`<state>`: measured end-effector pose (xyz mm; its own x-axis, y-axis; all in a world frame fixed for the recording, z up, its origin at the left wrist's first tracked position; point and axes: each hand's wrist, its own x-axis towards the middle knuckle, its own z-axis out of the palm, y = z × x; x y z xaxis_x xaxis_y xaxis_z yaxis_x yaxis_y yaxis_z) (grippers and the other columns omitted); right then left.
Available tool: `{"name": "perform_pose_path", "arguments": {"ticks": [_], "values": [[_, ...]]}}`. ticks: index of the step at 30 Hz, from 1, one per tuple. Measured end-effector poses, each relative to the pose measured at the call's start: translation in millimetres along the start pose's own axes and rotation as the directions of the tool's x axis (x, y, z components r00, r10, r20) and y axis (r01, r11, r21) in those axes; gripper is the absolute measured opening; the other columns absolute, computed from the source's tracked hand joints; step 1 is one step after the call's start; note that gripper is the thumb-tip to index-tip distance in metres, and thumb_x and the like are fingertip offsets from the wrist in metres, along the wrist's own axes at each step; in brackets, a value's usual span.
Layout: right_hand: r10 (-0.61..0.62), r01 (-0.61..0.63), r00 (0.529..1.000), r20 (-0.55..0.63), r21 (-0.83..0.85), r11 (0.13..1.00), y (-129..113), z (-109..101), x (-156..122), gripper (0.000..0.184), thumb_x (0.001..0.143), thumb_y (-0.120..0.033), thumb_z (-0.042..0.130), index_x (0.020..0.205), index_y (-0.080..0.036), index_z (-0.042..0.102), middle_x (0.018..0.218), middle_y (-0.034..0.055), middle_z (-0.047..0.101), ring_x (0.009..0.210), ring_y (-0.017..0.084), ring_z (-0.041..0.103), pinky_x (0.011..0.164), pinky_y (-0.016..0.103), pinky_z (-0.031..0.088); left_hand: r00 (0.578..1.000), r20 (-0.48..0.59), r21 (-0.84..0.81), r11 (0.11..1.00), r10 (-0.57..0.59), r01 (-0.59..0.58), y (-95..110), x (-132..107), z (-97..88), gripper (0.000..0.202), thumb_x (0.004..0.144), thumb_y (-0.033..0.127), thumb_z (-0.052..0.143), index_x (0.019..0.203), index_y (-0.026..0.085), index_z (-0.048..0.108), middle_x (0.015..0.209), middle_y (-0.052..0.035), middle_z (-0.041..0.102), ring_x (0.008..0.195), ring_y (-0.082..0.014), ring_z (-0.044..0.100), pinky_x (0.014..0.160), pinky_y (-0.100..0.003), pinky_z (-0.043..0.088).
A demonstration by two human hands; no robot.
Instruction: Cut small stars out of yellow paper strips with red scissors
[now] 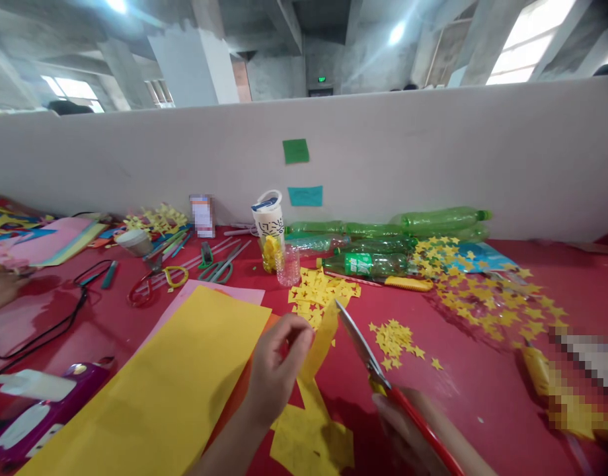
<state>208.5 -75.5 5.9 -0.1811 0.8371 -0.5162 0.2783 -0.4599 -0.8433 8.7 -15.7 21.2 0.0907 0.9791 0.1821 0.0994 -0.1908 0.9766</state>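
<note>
My left hand [279,363] is closed, pinching a yellow paper strip [324,337] that stands up from the table. In my right hand [408,423] are scissors [363,344] with red handles, blades pointing up and left. Their tip is at the strip's upper right edge; whether it touches the paper I cannot tell. Under my hands lie more yellow paper pieces [311,439]. Behind the strip are yellow scraps [318,291] with star-shaped holes. A small pile of yellow paper stars [396,340] sits right of the scissors.
Large yellow sheets [150,390] cover the left front, beside a purple device [51,416]. Green plastic bottles [378,264] lie along the white partition [383,158], near a white cup [269,215]. Scattered stars [487,297] spread at right. Another person's hand [1,287] shows at far left.
</note>
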Motion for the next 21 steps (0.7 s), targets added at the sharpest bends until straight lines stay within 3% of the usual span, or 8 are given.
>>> {"name": "perform_pose_path", "arguments": {"ticks": [1,3,5,6,8,14,17,21], "values": [[0.007,-0.007,1.000,-0.001,0.034,0.999,-3,1,-1,0.050,0.074,-0.068,0.053,0.061,-0.021,0.039,0.044,-0.0094,0.033,0.040,0.006,0.033,0.037,0.016,0.027,0.981,0.183,-0.002,0.998,-0.066,0.067,-1,-3,2.7,0.021,0.086,0.032,0.051,0.073,0.018,0.062,0.060,0.0010,0.052,0.058,-0.0126,0.049,0.058,-0.022,0.039],[0.000,-0.002,1.000,0.022,0.060,0.998,-9,2,-4,0.051,0.073,-0.068,0.054,0.060,-0.021,0.039,0.044,-0.0094,0.033,0.040,0.006,0.031,0.037,0.017,0.025,0.857,0.478,0.029,0.978,-0.193,0.204,-4,-8,9.4,0.027,0.086,0.037,0.051,0.072,0.016,0.064,0.055,0.0009,0.053,0.051,-0.0111,0.047,0.052,-0.022,0.036],[-0.022,0.021,0.999,0.047,0.031,0.999,-11,4,-5,0.052,0.073,-0.069,0.053,0.060,-0.021,0.039,0.044,-0.0088,0.034,0.039,0.006,0.032,0.038,0.018,0.025,0.809,0.529,0.022,0.957,-0.256,0.289,-8,-11,15.8,0.029,0.086,0.042,0.051,0.084,0.016,0.064,0.055,0.0019,0.053,0.049,-0.0103,0.047,0.050,-0.022,0.034],[-0.035,0.034,0.998,0.050,0.009,0.999,-10,4,-5,0.053,0.073,-0.070,0.052,0.059,-0.021,0.040,0.044,-0.0086,0.034,0.039,0.006,0.032,0.039,0.018,0.025,0.805,0.523,-0.003,0.943,-0.281,0.332,-9,-11,18.1,0.030,0.086,0.043,0.050,0.094,0.017,0.063,0.057,0.0027,0.053,0.049,-0.0101,0.047,0.050,-0.021,0.034],[-0.059,0.061,0.997,0.048,-0.034,0.998,-7,5,-4,0.056,0.072,-0.073,0.050,0.060,-0.020,0.040,0.045,-0.0080,0.036,0.040,0.006,0.033,0.041,0.018,0.026,0.846,0.441,-0.068,0.928,-0.300,0.365,-10,-9,20.2,0.033,0.086,0.045,0.049,0.104,0.018,0.058,0.059,0.0031,0.054,0.050,-0.0097,0.046,0.051,-0.021,0.036],[-0.098,0.097,0.995,0.000,-0.105,0.990,7,8,2,0.056,0.072,-0.073,0.050,0.059,-0.020,0.037,0.047,-0.0070,0.035,0.044,0.007,0.034,0.043,0.019,0.028,0.964,0.109,-0.422,0.867,-0.244,0.267,-7,2,17.2,0.024,0.080,0.038,0.060,0.094,0.018,0.058,0.052,0.0058,0.048,0.047,-0.0086,0.040,0.046,-0.020,0.031],[-0.114,0.108,0.992,-0.057,-0.100,0.989,12,13,1,0.055,0.071,-0.071,0.052,0.057,-0.020,0.040,0.050,-0.0051,0.038,0.047,0.009,0.038,0.042,0.019,0.030,0.968,0.003,-0.547,0.810,-0.251,0.211,-9,3,15.9,0.019,0.073,0.029,0.068,0.086,0.019,0.060,0.049,0.0072,0.045,0.046,-0.0074,0.039,0.044,-0.019,0.028],[-0.067,0.063,0.986,-0.150,-0.030,0.998,22,22,-3,0.049,0.072,-0.067,0.053,0.068,-0.018,0.052,0.054,-0.0029,0.046,0.047,0.010,0.040,0.039,0.020,0.029,0.951,0.010,-0.541,0.799,-0.308,0.264,-14,1,13.5,0.019,0.076,0.032,0.067,0.070,0.014,0.065,0.049,0.0037,0.048,0.048,-0.0064,0.040,0.047,-0.019,0.030]]}}
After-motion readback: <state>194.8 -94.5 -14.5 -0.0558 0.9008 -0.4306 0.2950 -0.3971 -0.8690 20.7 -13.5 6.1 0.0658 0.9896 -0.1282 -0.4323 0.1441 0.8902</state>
